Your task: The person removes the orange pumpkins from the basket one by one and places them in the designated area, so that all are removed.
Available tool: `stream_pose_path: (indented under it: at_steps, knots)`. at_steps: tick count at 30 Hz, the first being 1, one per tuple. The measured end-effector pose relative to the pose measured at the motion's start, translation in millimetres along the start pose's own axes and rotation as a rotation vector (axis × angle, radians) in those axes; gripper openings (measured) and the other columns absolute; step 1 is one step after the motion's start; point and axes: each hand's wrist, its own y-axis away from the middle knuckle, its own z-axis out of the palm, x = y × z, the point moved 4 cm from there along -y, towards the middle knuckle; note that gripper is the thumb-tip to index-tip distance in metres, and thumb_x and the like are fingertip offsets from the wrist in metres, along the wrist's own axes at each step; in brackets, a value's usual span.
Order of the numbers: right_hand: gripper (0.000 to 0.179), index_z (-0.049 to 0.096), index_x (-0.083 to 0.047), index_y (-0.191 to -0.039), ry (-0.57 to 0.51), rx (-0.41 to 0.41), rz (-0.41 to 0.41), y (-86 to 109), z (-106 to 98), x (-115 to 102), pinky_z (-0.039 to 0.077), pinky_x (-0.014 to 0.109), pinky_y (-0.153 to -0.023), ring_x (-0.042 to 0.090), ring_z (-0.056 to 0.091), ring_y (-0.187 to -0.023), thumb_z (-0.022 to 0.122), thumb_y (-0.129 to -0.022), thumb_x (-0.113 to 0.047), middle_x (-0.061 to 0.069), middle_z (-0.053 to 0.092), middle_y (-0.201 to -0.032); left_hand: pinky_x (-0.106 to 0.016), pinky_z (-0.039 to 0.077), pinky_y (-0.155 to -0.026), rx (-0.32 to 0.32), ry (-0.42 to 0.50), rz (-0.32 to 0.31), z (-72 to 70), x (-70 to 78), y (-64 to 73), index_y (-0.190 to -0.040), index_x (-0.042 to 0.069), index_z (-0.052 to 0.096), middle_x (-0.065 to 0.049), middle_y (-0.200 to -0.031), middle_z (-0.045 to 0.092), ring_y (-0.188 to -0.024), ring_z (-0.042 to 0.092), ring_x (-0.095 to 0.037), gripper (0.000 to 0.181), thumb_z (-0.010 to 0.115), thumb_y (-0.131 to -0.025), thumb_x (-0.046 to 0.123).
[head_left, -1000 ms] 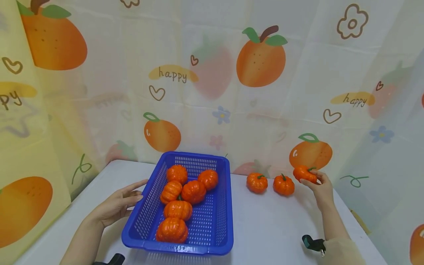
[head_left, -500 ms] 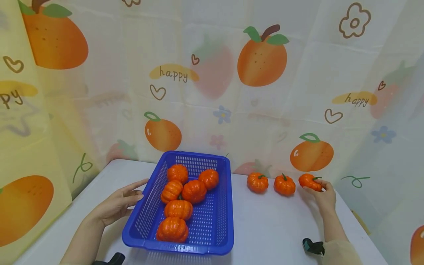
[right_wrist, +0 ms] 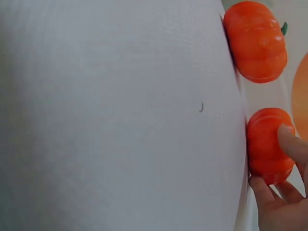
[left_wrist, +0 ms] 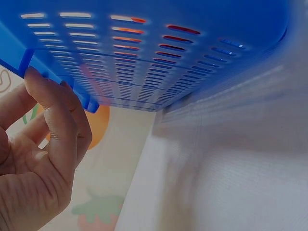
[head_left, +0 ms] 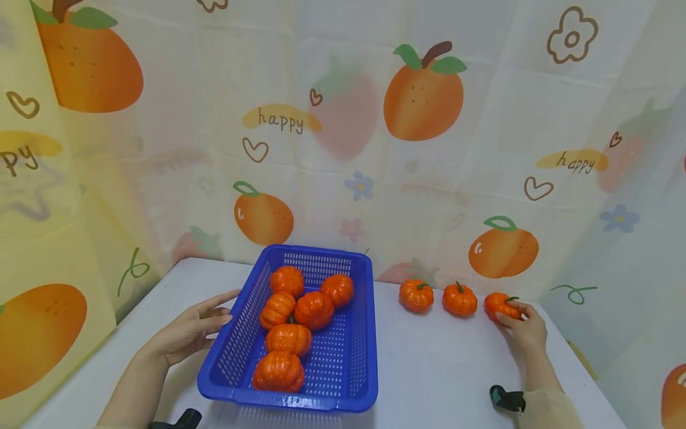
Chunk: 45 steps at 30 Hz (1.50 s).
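At the right end of a row, my right hand (head_left: 527, 328) holds a small orange pumpkin (head_left: 497, 304) with a green stem, low at the white tabletop. In the right wrist view, the thumb (right_wrist: 290, 143) lies on one side of this pumpkin and the fingers (right_wrist: 263, 193) at its lower end. My left hand (head_left: 184, 333) is beside a blue perforated basket (head_left: 343, 381), its fingertips at the rim. The left wrist view shows those fingers (left_wrist: 60, 113) loosely bent against the rim's underside. Several similar pumpkins (head_left: 278, 372) lie inside the basket.
Left of the held pumpkin, two more pumpkins stand on the table: a middle one (head_left: 459, 300) and a left one (head_left: 415, 296). Behind the table (head_left: 429, 369) hangs a fruit-printed curtain (head_left: 343, 208). The tabletop's right edge runs past my right forearm.
My right hand has lowered the pumpkin to the table, moving slightly right, at the end of the row. My left hand and the basket have stayed put.
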Motion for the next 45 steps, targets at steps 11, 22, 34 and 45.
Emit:
stream_pose_path:
  at_steps: [11,22,34,45]
  knots:
    - [0.055,0.043,-0.003,-0.146,0.023,-0.030,0.018,-0.7,-2,-2,0.020,0.062,-0.121,0.049,0.017,-0.147,0.060,-0.098,-0.023,0.028,0.023,-0.160,-0.029,0.059,-0.086,0.006,-0.015,-0.010,0.6,1.8,0.7,-0.157,0.024,0.026,0.008,-0.105,0.061,-0.097,0.066,-0.007,0.060,0.049,-0.103,0.017]
    - [0.058,0.048,-0.003,-0.142,-0.042,0.087,0.020,-2.4,-7,-3,0.029,0.059,-0.118,0.050,0.030,-0.143,0.060,-0.096,-0.036,0.024,0.031,-0.159,-0.029,0.059,-0.086,-0.007,-0.003,0.001,-1.2,-1.0,0.5,-0.155,0.029,0.031,0.009,-0.109,0.063,-0.100,0.067,-0.007,0.056,0.048,-0.103,0.015]
    - [0.043,0.061,-0.018,-0.131,-0.252,0.283,0.007,6.8,-17,-13,0.046,0.012,-0.080,0.011,0.051,-0.116,0.066,-0.092,-0.035,0.000,0.054,-0.141,-0.028,0.059,-0.085,-0.018,0.003,0.005,0.8,-0.1,0.6,-0.156,0.028,0.029,0.008,-0.107,0.061,-0.097,0.067,-0.006,0.057,0.047,-0.104,0.015]
    - [0.023,0.068,-0.016,-0.111,-0.662,0.291,-0.146,19.6,-2,-57,0.046,0.001,-0.069,-0.002,0.054,-0.091,0.072,-0.089,-0.018,-0.018,0.055,-0.100,-0.030,0.059,-0.086,-0.001,-0.025,0.003,-1.8,-2.3,-0.8,-0.156,0.027,0.029,0.007,-0.107,0.058,-0.098,0.065,-0.007,0.057,0.048,-0.103,0.016]
